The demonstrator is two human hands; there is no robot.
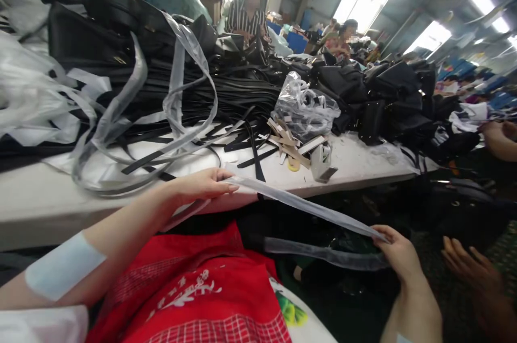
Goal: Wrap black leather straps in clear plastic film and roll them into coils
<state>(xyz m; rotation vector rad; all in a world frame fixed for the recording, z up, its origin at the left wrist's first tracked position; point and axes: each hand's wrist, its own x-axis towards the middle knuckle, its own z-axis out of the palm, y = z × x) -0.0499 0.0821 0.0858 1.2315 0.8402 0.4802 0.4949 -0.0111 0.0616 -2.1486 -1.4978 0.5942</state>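
Observation:
A long translucent plastic strip point(299, 204) stretches between my two hands over the front edge of the table. My left hand point(210, 183) pinches it at the table's edge, fingers closed. Farther right and lower, my right hand point(398, 251) grips it between thumb and fingers. From that hand a lower length of plastic point(327, 256) hangs back in a loop above my lap. More loose translucent strip point(117, 111) curls over the table to the left, partly lying on black straps point(234, 90).
Black bags point(388, 90) are heaped along the table point(355, 157). A clear plastic bag point(305, 109) lies near cardboard pieces point(286, 141) and a small metal block point(322, 164). At right, a co-worker's hand point(472, 267) is close to mine. Other people sit behind the table.

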